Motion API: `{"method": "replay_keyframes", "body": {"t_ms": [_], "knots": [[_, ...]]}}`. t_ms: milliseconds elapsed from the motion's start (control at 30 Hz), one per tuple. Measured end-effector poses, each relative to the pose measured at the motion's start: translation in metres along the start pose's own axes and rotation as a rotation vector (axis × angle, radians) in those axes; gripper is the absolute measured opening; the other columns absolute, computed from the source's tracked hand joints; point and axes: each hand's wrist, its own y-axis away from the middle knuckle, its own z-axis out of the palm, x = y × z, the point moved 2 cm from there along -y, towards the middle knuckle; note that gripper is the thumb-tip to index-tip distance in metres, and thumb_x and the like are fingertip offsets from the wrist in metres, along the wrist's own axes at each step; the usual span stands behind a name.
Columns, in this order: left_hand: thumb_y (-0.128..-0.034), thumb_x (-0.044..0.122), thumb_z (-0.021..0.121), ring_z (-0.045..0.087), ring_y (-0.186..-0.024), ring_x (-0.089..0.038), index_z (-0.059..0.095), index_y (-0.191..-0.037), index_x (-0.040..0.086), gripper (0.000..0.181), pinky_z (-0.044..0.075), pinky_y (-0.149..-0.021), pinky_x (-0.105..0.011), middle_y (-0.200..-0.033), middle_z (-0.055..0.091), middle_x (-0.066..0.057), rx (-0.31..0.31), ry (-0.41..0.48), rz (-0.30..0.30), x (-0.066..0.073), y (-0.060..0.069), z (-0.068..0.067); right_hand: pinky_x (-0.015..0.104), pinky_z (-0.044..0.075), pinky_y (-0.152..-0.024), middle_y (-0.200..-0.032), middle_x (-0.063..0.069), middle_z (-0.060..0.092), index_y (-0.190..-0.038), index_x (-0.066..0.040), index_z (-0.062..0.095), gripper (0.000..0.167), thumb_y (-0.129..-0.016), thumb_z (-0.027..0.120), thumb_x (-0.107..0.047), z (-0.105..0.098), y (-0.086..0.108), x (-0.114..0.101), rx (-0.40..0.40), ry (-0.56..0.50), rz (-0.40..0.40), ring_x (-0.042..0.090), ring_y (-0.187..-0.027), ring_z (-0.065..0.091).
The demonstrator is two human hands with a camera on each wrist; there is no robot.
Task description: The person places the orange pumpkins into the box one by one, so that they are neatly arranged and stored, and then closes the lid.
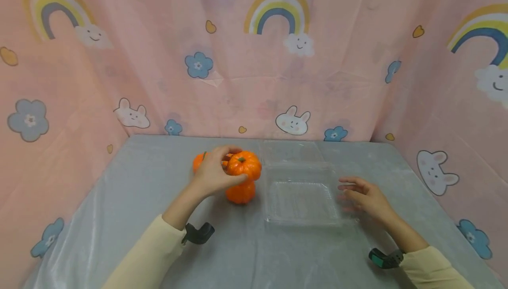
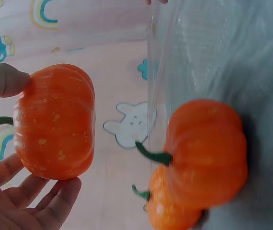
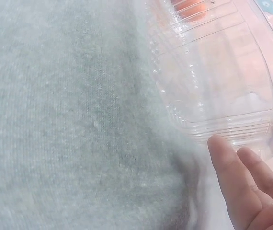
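Left hand [image 1: 212, 172] pinching raised pumpkin [image 1: 247, 167] near rim [image 1: 266, 198] of clear container [image 1: 301, 203], right hand [image 1: 369, 198] loosely spread beside opposite edge [image 1: 337, 207]

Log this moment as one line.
left hand: holds pumpkin above table | right hand: beside box, contact unclear | box: lid open | other two pumpkins: on table, left of box

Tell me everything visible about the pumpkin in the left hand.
The held pumpkin is squat, ribbed and glossy orange, with paler flecks and a green stem; perhaps plastic. Stem up, it is raised above the grey table, left of the clear plastic container. The left hand grips it between thumb and fingers; nothing else visibly touches it.
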Motion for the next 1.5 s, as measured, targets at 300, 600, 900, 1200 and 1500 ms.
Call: {"method": "replay_keyframes", "body": {"t_ms": [300,600,900,1200,1500], "knots": [[-0.0698,0.031,0.081,0.057,-0.11,-0.018,0.059,-0.122,0.021,0.057,0.054,-0.085,-0.035,-0.123,0.059,0.006,-0.067,0.051,0.027,0.017,-0.016,0.027,0.042,0.059,-0.074,-0.128,0.024,0.058,-0.137,0.0,0.045,0.046,-0.097,0.056,-0.021,-0.002,0.002,0.001,-0.006,-0.033,0.005,0.011,-0.096,0.068],[-0.0714,0.03,0.079,0.055,-0.111,-0.019,0.057,-0.124,0.017,0.059,0.053,-0.086,-0.033,-0.127,0.056,0.002,-0.157,0.102,0.099,0.027,-0.026,0.06,0.041,0.059,-0.074,-0.119,0.002,0.066,-0.135,-0.006,0.05,0.04,-0.098,0.055,-0.021,-0.001,0.003,0.001,-0.019,-0.078,0.004,0.011,-0.096,0.069],[-0.0718,0.031,0.08,0.054,-0.113,-0.018,0.057,-0.125,0.022,0.059,0.051,-0.091,-0.032,-0.128,0.054,0.004,-0.203,0.147,0.056,0.03,-0.031,0.091,0.042,0.059,-0.074,-0.113,-0.007,0.067,-0.13,-0.016,0.056,0.032,-0.099,0.054,-0.02,0.0,0.003,0.001,-0.024,-0.098,0.0,0.01,-0.096,0.068],[-0.0734,0.035,0.08,0.057,-0.11,-0.017,0.058,-0.125,0.02,0.058,0.052,-0.087,-0.029,-0.125,0.058,0.002,-0.223,0.143,0.038,0.03,-0.039,0.115,0.043,0.059,-0.075,-0.127,0.014,0.062,-0.137,-0.005,0.047,0.044,-0.098,0.055,-0.024,-0.001,0.002,0.002,-0.005,-0.084,0.055,0.011,-0.097,0.068],[-0.073,0.033,0.081,0.056,-0.107,-0.014,0.059,-0.122,0.022,0.055,0.052,-0.086,-0.026,-0.119,0.059,0.004,-0.253,0.158,0.008,0.034,-0.043,0.137,0.043,0.059,-0.076,-0.123,0.003,0.064,-0.14,-0.004,0.043,0.048,-0.099,0.053,-0.028,-0.001,0.001,0.005,-0.018,-0.098,0.063,0.014,-0.097,0.069]]}}
